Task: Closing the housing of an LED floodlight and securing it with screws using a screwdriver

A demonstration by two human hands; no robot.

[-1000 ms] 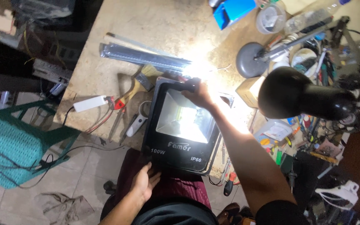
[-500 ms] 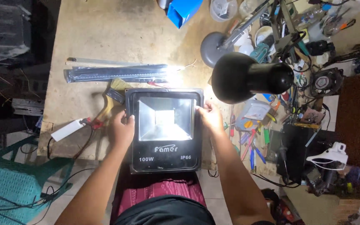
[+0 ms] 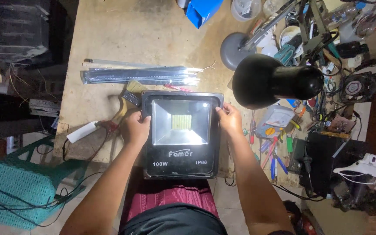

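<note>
Head view: left hand (image 3: 135, 128) and right hand (image 3: 230, 119) clasp a black floodlight (image 3: 181, 135) by its sides; keeping it level over the worktop (image 3: 122, 35) looks wise.

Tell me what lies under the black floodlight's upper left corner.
A wooden-handled paintbrush pokes out from beneath the black rectangular floodlight, its bristles toward the silver metal strips. The left hand and lamp housing cover the rest of the handle.

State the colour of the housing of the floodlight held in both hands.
Black: the floodlight has a black frame around its pale reflector, seen best in the head view.
</note>
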